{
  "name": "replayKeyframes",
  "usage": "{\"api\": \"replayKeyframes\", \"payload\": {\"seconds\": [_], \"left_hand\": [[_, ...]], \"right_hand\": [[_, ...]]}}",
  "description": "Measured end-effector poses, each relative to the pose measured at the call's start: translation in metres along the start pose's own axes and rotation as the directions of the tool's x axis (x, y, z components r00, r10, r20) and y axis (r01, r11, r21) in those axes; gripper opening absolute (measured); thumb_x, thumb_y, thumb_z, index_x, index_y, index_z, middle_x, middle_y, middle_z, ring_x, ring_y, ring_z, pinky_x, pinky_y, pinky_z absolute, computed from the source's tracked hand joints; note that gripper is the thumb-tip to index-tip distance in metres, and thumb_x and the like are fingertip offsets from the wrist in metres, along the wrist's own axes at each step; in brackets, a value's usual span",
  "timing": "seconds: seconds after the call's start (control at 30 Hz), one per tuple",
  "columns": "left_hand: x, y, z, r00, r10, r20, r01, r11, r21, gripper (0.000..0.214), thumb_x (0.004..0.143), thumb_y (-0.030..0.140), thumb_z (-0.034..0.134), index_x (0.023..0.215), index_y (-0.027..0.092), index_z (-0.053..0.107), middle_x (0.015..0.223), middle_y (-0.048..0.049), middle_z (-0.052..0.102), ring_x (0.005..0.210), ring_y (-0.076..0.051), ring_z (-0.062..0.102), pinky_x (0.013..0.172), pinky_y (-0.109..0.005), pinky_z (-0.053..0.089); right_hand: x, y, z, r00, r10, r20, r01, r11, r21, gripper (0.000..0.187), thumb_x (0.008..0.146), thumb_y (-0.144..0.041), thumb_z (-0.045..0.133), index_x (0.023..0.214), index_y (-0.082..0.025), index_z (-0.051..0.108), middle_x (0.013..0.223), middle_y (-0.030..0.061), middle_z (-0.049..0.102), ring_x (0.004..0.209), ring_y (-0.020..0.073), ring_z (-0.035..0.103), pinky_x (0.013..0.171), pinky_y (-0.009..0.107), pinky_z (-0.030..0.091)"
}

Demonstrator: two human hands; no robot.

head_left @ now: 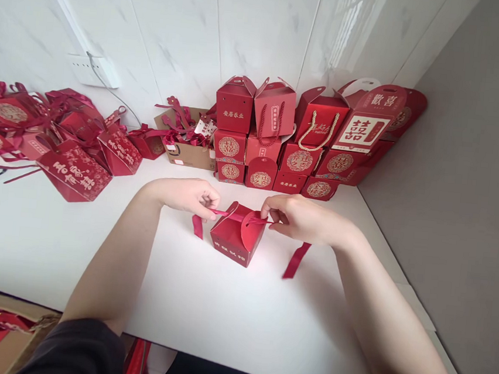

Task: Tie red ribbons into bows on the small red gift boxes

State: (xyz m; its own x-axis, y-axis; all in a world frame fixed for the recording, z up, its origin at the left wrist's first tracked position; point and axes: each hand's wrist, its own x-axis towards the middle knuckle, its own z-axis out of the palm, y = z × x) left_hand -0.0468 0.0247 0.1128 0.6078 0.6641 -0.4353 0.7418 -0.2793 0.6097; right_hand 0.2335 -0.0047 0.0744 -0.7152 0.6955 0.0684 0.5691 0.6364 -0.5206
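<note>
We find the small red box (228, 252) standing upright on the white table (185, 304), between the person's two hands and in front of the stacked red boxes (261, 174) along the wall. Its peaked top flaps lean together, and a rounded flap curves over on the right-hand side.

We record the hands as apart, one at each side of the box top. The left hand (195, 196) pinches the crimson ribbon (297, 261) between thumb and bent fingers; the right hand (295, 218) grips it likewise at the opposite side. Between them the ribbon runs across the top of the box, roughly straight, and a loose end shows below each hand.

We judge the box to be thin folded card: light, stiff along its creases, easily dented at the flaps, and liable to slide on the smooth table if pulled unevenly. Whether anything is inside, we cannot tell. We rate the lower side walls, near the base corners, as the soundest hold; the flaps merit only a light touch. The ribbon looks soft, limp and somewhat slippery, best pinched close to the box, with equal tension on both sides.
</note>
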Motion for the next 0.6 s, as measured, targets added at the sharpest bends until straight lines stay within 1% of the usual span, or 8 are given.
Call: {"api": "replayKeyframes", "payload": {"seconds": [0.13, 0.27, 0.37, 0.43, 0.5, 0.57, 0.6], "left_hand": [[-0.009, -0.011, -0.011, 0.990, -0.108, -0.096, 0.111, 0.993, 0.030, 0.021, 0.068, 0.033, 0.066, 0.061, 0.020, 0.051, 0.063, 0.0021, 0.058, 0.062, -0.015, 0.058, 0.054, -0.024, 0.037], [-0.015, -0.018, -0.015, 0.963, -0.208, -0.173, 0.220, 0.974, 0.053, 0.016, 0.067, 0.032, 0.062, 0.061, 0.021, 0.052, 0.070, 0.0010, 0.066, 0.068, -0.017, 0.064, 0.057, -0.025, 0.041], [-0.017, -0.022, -0.016, 0.930, -0.249, -0.272, 0.286, 0.952, 0.106, 0.018, 0.070, 0.038, 0.058, 0.062, 0.022, 0.055, 0.078, 0.0010, 0.072, 0.074, -0.020, 0.067, 0.061, -0.026, 0.043], [-0.017, -0.024, -0.017, 0.914, -0.262, -0.310, 0.320, 0.935, 0.154, 0.019, 0.073, 0.041, 0.056, 0.068, 0.023, 0.061, 0.083, 0.0007, 0.073, 0.076, -0.020, 0.067, 0.063, -0.026, 0.044], [-0.017, -0.024, -0.018, 0.912, -0.258, -0.317, 0.324, 0.930, 0.174, 0.021, 0.076, 0.040, 0.054, 0.077, 0.024, 0.067, 0.088, 0.0004, 0.074, 0.078, -0.020, 0.068, 0.066, -0.027, 0.045], [-0.016, -0.022, -0.017, 0.908, -0.204, -0.367, 0.291, 0.935, 0.201, 0.026, 0.079, 0.040, 0.051, 0.087, 0.026, 0.072, 0.091, 0.0001, 0.074, 0.080, -0.020, 0.068, 0.069, -0.028, 0.047], [-0.015, -0.019, -0.016, 0.895, -0.148, -0.420, 0.261, 0.939, 0.225, 0.028, 0.081, 0.039, 0.050, 0.090, 0.027, 0.073, 0.093, -0.0002, 0.074, 0.082, -0.020, 0.067, 0.071, -0.028, 0.047]], "right_hand": [[-0.005, 0.005, -0.004, 0.990, 0.136, 0.023, -0.133, 0.986, -0.104, 0.021, 0.080, -0.014, 0.054, 0.094, -0.024, 0.065, 0.074, 0.0008, 0.062, 0.058, 0.0139, 0.050, 0.050, 0.026, 0.031], [-0.007, 0.008, -0.004, 0.987, 0.158, -0.015, -0.158, 0.972, -0.173, 0.014, 0.081, -0.014, 0.052, 0.082, -0.022, 0.063, 0.083, 0.0052, 0.064, 0.066, 0.0173, 0.055, 0.056, 0.029, 0.035], [-0.006, 0.009, -0.003, 0.982, 0.182, -0.053, -0.188, 0.968, -0.164, 0.009, 0.081, -0.013, 0.052, 0.080, -0.021, 0.056, 0.083, 0.0059, 0.064, 0.064, 0.0171, 0.055, 0.057, 0.029, 0.036], [-0.006, 0.008, -0.004, 0.980, 0.190, -0.063, -0.197, 0.972, -0.128, 0.009, 0.082, -0.013, 0.051, 0.085, -0.022, 0.053, 0.077, 0.0041, 0.063, 0.060, 0.0162, 0.054, 0.055, 0.028, 0.036], [-0.006, 0.006, -0.005, 0.982, 0.170, -0.085, -0.177, 0.980, -0.088, 0.014, 0.084, -0.015, 0.049, 0.094, -0.023, 0.053, 0.074, 0.0019, 0.062, 0.059, 0.0156, 0.053, 0.054, 0.027, 0.036], [-0.007, 0.003, -0.007, 0.984, 0.122, -0.130, -0.130, 0.990, -0.050, 0.020, 0.085, -0.015, 0.048, 0.102, -0.024, 0.055, 0.073, 0.0002, 0.062, 0.058, 0.0149, 0.053, 0.054, 0.027, 0.037], [-0.007, 0.001, -0.009, 0.983, 0.090, -0.158, -0.096, 0.995, -0.030, 0.022, 0.086, -0.015, 0.048, 0.104, -0.024, 0.057, 0.074, -0.0001, 0.063, 0.059, 0.0146, 0.054, 0.055, 0.026, 0.038]]}}
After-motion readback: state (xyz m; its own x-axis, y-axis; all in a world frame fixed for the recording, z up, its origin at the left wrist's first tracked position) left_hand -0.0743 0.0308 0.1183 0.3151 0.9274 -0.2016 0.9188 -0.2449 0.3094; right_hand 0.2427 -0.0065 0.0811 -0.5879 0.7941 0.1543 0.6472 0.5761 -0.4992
